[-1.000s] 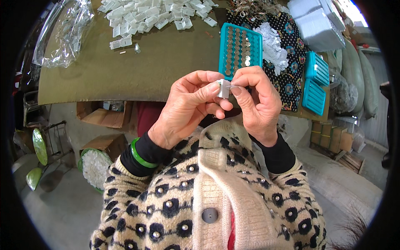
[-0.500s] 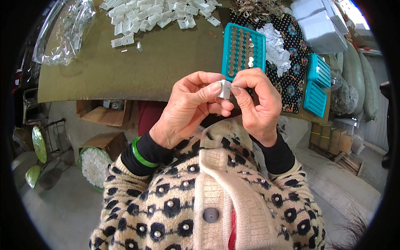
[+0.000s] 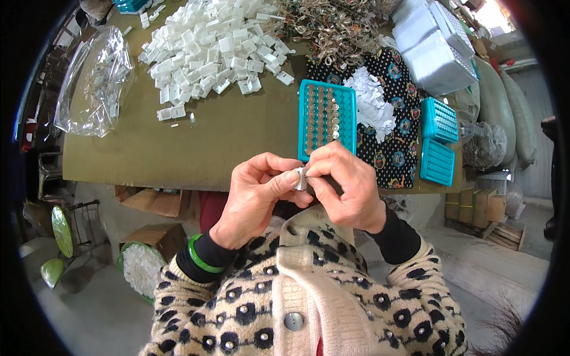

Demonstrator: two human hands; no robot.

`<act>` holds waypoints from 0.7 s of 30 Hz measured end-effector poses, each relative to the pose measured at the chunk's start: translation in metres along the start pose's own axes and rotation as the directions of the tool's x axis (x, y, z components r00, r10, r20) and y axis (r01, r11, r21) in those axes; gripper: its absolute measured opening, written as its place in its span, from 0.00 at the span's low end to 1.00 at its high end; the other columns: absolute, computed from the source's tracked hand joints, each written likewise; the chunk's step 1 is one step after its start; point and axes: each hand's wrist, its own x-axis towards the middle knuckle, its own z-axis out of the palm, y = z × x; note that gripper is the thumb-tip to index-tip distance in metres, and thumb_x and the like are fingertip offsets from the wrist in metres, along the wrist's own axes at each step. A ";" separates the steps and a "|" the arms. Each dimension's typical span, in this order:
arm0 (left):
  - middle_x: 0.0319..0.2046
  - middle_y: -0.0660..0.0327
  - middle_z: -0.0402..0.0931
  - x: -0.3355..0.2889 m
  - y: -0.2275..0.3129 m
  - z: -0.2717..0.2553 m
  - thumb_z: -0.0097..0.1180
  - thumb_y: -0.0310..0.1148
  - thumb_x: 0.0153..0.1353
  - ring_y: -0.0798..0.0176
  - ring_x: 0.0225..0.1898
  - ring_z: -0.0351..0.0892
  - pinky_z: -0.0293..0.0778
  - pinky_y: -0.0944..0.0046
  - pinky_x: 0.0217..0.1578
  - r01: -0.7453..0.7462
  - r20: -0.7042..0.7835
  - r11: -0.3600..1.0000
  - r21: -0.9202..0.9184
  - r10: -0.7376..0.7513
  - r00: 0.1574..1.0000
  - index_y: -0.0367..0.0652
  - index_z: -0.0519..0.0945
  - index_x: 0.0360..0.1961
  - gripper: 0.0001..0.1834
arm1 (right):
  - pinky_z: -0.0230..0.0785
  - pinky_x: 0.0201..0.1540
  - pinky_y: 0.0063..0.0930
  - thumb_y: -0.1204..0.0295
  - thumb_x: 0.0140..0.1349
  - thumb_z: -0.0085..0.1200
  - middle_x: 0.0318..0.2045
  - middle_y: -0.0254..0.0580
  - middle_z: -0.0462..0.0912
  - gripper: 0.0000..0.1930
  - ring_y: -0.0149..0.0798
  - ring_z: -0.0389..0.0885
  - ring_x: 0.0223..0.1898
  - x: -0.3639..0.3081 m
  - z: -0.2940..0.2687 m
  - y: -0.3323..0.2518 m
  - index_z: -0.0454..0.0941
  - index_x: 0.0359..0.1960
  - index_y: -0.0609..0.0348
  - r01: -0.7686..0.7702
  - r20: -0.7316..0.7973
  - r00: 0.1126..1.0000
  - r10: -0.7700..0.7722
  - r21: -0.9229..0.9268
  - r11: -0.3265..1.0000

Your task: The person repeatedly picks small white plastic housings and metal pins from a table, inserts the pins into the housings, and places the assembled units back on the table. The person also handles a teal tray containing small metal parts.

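Note:
My left hand [image 3: 256, 199] closes its thumb and fingers around a small white plastic case [image 3: 301, 178], held just past the table's front edge. Against the case's right side, my right hand [image 3: 350, 188] is closed in a pinch; whatever lies between its fingertips is too small and covered to make out. Just beyond the hands sits a teal tray [image 3: 347, 121] with rows of round pockets. Its left rows hold round metal discs [image 3: 320, 110], some of them shinier than the others.
Many white plastic pieces [image 3: 208, 50] are heaped at the back, beside a tangle of wired parts [image 3: 332, 26]. White paper-like bits [image 3: 373, 104] lie on a patterned black cloth [image 3: 398, 145]. More teal trays [image 3: 438, 161] and stacked white trays [image 3: 436, 62] stand right; a clear bag [image 3: 95, 83] lies left.
The view has tilted up, showing more of the table's far side. My right fingertips have closed in on the case, and the thin strip seen between them earlier is hidden.

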 end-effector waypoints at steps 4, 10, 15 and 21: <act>0.34 0.54 0.82 0.002 0.001 0.005 0.60 0.23 0.64 0.60 0.32 0.86 0.85 0.63 0.35 -0.069 -0.008 0.997 0.027 0.069 0.998 0.32 0.77 0.43 0.08 | 0.73 0.30 0.34 0.87 0.49 0.57 0.32 0.49 0.76 0.09 0.46 0.79 0.30 0.010 -0.003 0.003 0.72 0.32 0.65 0.093 -0.004 0.996 -0.093 -0.058 0.994; 0.37 0.52 0.82 0.010 0.007 0.007 0.57 0.24 0.66 0.59 0.34 0.86 0.85 0.62 0.36 -0.138 -0.021 0.983 0.119 0.141 0.990 0.34 0.77 0.45 0.08 | 0.70 0.31 0.37 0.80 0.46 0.60 0.31 0.47 0.74 0.10 0.48 0.76 0.28 0.030 -0.006 0.005 0.72 0.29 0.65 0.242 0.093 0.969 -0.229 -0.169 0.955; 0.45 0.45 0.81 0.022 0.017 -0.002 0.50 0.29 0.71 0.56 0.36 0.85 0.85 0.60 0.36 -0.044 0.048 0.990 -0.132 0.051 0.998 0.39 0.76 0.50 0.10 | 0.72 0.34 0.36 0.82 0.51 0.54 0.30 0.43 0.72 0.04 0.47 0.75 0.32 0.094 -0.045 0.068 0.74 0.28 0.62 0.302 0.145 0.953 -0.265 -0.401 0.865; 0.42 0.48 0.82 0.041 0.019 -0.014 0.55 0.30 0.68 0.62 0.32 0.84 0.83 0.65 0.31 -0.052 -0.043 0.997 -0.052 0.050 0.998 0.40 0.77 0.46 0.08 | 0.71 0.44 0.37 0.81 0.52 0.53 0.36 0.39 0.72 0.04 0.42 0.74 0.41 0.137 -0.049 0.148 0.77 0.29 0.59 0.409 0.336 0.912 -0.234 -0.758 0.508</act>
